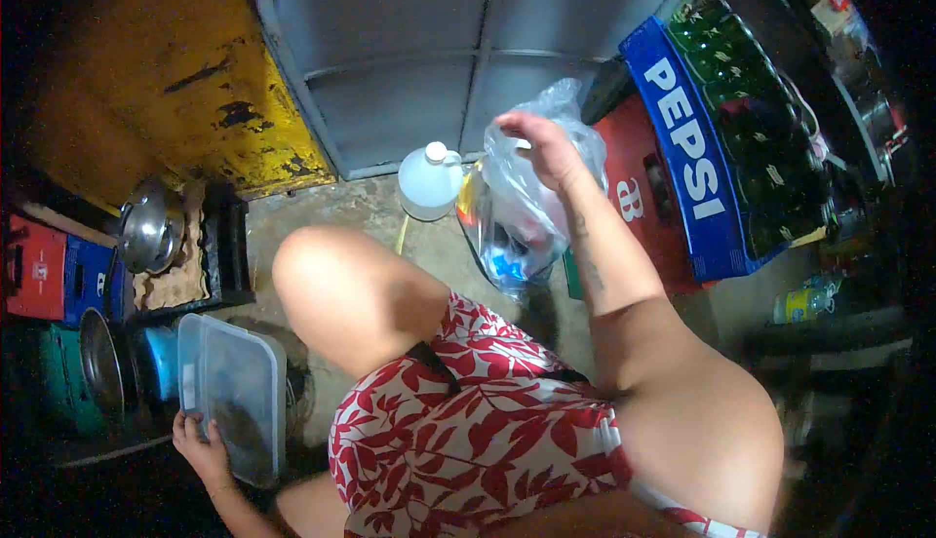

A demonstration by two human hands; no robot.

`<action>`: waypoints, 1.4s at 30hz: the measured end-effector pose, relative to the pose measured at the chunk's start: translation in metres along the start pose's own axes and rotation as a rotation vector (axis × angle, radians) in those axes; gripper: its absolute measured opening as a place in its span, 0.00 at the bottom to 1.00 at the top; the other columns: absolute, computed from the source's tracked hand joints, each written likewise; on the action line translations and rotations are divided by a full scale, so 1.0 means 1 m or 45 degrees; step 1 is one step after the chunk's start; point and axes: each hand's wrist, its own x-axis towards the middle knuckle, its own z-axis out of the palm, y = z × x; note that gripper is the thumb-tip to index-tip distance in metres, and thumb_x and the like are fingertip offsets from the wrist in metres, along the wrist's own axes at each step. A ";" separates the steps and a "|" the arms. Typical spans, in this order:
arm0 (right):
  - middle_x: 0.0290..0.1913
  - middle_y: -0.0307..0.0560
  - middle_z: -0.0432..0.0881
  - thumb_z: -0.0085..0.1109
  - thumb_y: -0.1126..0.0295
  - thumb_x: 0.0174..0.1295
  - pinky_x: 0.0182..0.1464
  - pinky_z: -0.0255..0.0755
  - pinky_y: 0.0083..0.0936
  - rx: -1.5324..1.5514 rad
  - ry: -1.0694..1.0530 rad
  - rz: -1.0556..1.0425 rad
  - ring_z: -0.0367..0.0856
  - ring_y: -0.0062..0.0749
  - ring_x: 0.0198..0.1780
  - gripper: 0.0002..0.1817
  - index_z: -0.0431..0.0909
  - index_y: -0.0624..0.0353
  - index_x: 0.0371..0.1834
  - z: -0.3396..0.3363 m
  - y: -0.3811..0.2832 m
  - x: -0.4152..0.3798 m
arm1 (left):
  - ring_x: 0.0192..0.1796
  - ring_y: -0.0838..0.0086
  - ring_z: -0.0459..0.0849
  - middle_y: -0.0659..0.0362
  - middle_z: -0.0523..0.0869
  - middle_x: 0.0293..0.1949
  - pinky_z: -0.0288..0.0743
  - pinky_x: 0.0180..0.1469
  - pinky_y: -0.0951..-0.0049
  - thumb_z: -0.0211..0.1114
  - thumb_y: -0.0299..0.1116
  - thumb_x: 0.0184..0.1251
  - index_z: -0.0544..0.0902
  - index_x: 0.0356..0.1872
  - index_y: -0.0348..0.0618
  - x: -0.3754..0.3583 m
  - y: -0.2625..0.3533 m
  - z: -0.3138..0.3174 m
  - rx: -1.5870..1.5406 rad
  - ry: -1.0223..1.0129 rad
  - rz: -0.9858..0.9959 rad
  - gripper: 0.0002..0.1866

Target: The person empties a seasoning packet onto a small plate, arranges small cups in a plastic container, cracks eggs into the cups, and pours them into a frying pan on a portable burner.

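Note:
My left hand (202, 448) grips the edge of a clear plastic container (281, 367) at the lower left, its fingers lying over the near side. The container is tilted up on its side, close to my bent knee. Farther off, my right hand (548, 148) has its fingers curled at the top of a clear plastic bag (526, 197). Inside the bag, blue and pale items show through, too blurred to name. A white-capped jug (429, 182) of pale liquid stands on the floor just left of the bag.
A blue Pepsi crate (682, 138) of green bottles rests on a red crate (639, 182) at right. At left are metal cookware (151, 231), an egg tray (180, 285), a dark pan (105, 363) and more crates. A grey metal door (390, 109) stands ahead.

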 end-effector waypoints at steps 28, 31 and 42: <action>0.38 0.57 0.85 0.57 0.67 0.53 0.45 0.75 0.36 0.501 1.420 1.114 0.83 0.46 0.38 0.15 0.83 0.64 0.40 -0.069 0.254 -0.056 | 0.58 0.48 0.71 0.46 0.75 0.58 0.65 0.60 0.53 0.73 0.26 0.49 0.80 0.37 0.41 -0.012 0.009 0.017 0.125 -0.131 0.003 0.14; 0.45 0.63 0.84 0.55 0.68 0.54 0.48 0.75 0.36 -0.818 0.804 0.986 0.83 0.48 0.46 0.18 0.80 0.66 0.46 -0.097 0.285 -0.075 | 0.58 0.47 0.72 0.46 0.75 0.58 0.65 0.60 0.53 0.72 0.26 0.49 0.80 0.38 0.40 -0.015 0.004 0.016 0.135 -0.231 0.004 0.13; 0.53 0.61 0.81 0.51 0.66 0.61 0.58 0.72 0.43 -1.306 0.819 0.378 0.78 0.55 0.56 0.16 0.81 0.60 0.47 -0.059 0.152 -0.083 | 0.57 0.47 0.73 0.46 0.76 0.55 0.66 0.59 0.52 0.71 0.25 0.49 0.80 0.40 0.43 -0.018 -0.009 0.026 0.165 -0.296 0.042 0.15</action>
